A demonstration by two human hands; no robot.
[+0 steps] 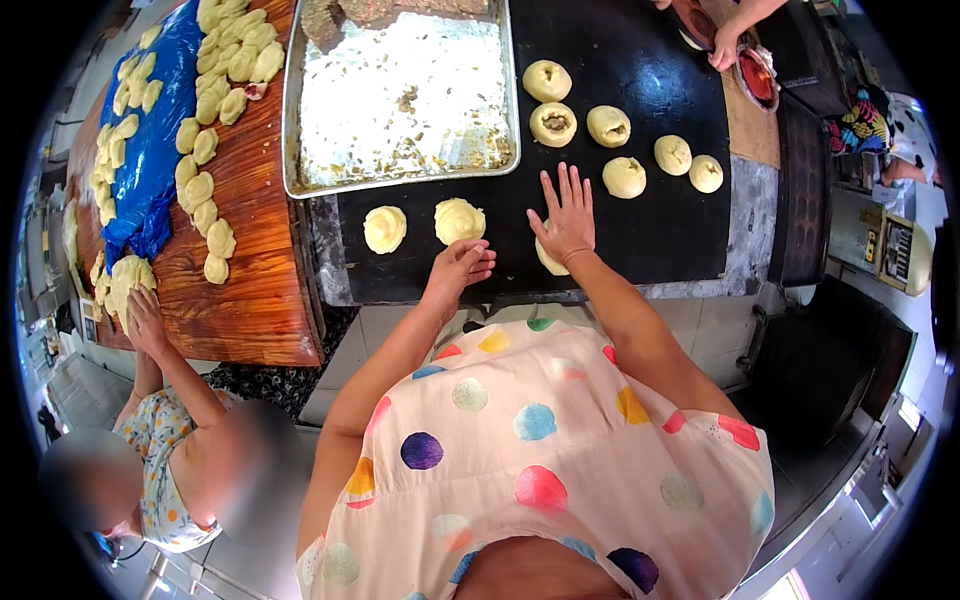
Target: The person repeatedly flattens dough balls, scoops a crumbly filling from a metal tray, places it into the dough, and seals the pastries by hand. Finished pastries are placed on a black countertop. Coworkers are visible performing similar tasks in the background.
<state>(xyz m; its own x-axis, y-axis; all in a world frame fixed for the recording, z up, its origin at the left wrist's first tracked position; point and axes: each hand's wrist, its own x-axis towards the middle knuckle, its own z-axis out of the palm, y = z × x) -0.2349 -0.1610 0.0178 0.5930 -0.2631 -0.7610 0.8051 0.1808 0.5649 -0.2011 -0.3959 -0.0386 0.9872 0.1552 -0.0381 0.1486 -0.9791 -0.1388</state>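
My right hand (568, 222) lies flat, fingers stretched out, on a piece of dough (549, 262) that it mostly covers. My left hand (462, 268) is half curled, thumb and fingers apart, just in front of a round dough piece (459, 220); I see nothing in it. Farther left, a second dough round (385, 230) lies on the black work surface (420, 274). Beyond my right hand sit several dough balls with gathered tops, one dough ball (553, 124) gaping to show a brown filling. Whatever is under my right palm is hidden.
A metal tray (400, 182) with scattered brown crumbs and a filling block stands behind my left hand. At left, a wooden table (262, 300) carries many dough pieces and a blue plastic sheet (160, 130). One co-worker's hands (146, 318) press dough there; another's hand (726, 48) reaches toward bowls at far right.
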